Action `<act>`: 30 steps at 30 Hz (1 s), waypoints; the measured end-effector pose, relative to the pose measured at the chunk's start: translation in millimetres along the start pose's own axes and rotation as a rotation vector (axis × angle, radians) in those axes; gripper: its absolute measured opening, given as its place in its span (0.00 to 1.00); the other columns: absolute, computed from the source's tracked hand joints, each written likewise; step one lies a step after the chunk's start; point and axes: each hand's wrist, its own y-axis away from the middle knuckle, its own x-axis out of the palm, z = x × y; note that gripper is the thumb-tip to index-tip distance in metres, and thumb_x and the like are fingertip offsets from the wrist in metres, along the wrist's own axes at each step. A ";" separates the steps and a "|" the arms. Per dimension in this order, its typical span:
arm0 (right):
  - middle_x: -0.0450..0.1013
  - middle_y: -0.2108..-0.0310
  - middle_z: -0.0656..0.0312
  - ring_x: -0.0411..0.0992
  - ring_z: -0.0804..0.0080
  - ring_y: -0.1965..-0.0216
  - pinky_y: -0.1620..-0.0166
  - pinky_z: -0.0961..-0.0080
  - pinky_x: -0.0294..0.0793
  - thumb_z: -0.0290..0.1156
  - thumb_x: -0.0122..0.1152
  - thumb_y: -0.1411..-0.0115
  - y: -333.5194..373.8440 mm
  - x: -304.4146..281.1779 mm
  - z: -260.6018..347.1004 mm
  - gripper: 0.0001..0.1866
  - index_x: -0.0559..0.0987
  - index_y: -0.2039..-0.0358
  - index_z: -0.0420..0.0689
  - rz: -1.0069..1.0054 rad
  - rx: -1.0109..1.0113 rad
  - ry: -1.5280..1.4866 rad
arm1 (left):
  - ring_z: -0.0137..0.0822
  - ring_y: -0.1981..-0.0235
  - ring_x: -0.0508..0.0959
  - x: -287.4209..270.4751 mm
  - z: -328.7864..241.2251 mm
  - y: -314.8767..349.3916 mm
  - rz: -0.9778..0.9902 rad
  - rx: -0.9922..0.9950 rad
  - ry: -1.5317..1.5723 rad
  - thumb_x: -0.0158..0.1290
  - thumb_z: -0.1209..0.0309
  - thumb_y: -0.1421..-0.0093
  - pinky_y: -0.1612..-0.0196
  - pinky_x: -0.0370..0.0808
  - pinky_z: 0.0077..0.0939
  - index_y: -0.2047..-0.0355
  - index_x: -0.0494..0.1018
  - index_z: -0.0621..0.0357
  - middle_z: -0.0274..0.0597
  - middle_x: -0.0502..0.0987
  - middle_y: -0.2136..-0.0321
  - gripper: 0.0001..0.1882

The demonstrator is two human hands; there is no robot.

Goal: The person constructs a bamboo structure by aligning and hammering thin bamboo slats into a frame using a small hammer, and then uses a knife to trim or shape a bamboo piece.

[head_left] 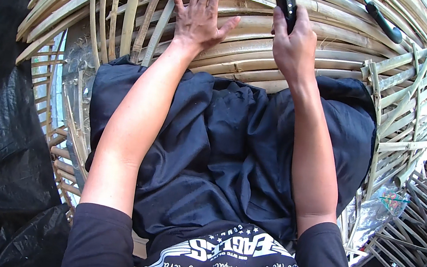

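Bamboo strips [247, 23] lie side by side across the far middle of the scene, beyond the dark cloth [227, 152]. Well apart, the left hand [199, 23] rests flat on the strips, fingers spread, while the right hand [296, 49] grips a dark tool [286, 5]. Many strips already sit in rows; what is left to do cannot be told.

Left hand [200, 18] lies splayed, right hand [295, 49] clenched.

You seem to be in a bamboo workshop: split bamboo strips [251, 26] cover the space before you, with slatted lattices [406, 101] and a black-handled tool [383, 22] around you.
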 end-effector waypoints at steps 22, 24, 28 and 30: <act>0.76 0.73 0.36 0.76 0.31 0.67 0.67 0.42 0.71 0.37 0.57 0.30 8.9 37.6 -8.4 0.13 0.69 0.56 0.39 0.117 -0.159 0.232 | 0.47 0.24 0.49 -2.8 -3.5 -0.3 0.069 -0.061 -0.115 0.52 0.28 0.47 0.28 0.38 0.69 0.26 0.46 0.60 0.50 0.50 0.26 0.63; 0.76 0.74 0.37 0.76 0.32 0.68 0.67 0.44 0.71 0.35 0.57 0.30 11.7 35.8 0.5 0.13 0.69 0.56 0.39 0.045 -0.181 0.169 | 0.46 0.24 0.48 -3.2 -4.2 -0.9 0.102 -0.086 -0.110 0.54 0.30 0.48 0.28 0.38 0.69 0.26 0.46 0.60 0.50 0.50 0.26 0.62; 0.75 0.76 0.38 0.76 0.33 0.69 0.69 0.45 0.72 0.33 0.59 0.31 18.6 42.0 -3.2 0.12 0.68 0.57 0.39 -0.073 -0.210 0.124 | 0.46 0.24 0.47 -3.0 -6.3 -3.1 0.136 -0.108 -0.103 0.56 0.34 0.48 0.29 0.37 0.70 0.25 0.45 0.59 0.49 0.48 0.25 0.62; 0.75 0.75 0.38 0.76 0.33 0.69 0.71 0.46 0.72 0.31 0.59 0.31 13.9 44.6 -9.7 0.13 0.67 0.55 0.39 0.103 -0.182 0.240 | 0.46 0.23 0.46 -3.4 -6.4 -1.1 0.102 -0.103 -0.069 0.57 0.36 0.48 0.29 0.37 0.71 0.25 0.45 0.59 0.49 0.48 0.25 0.61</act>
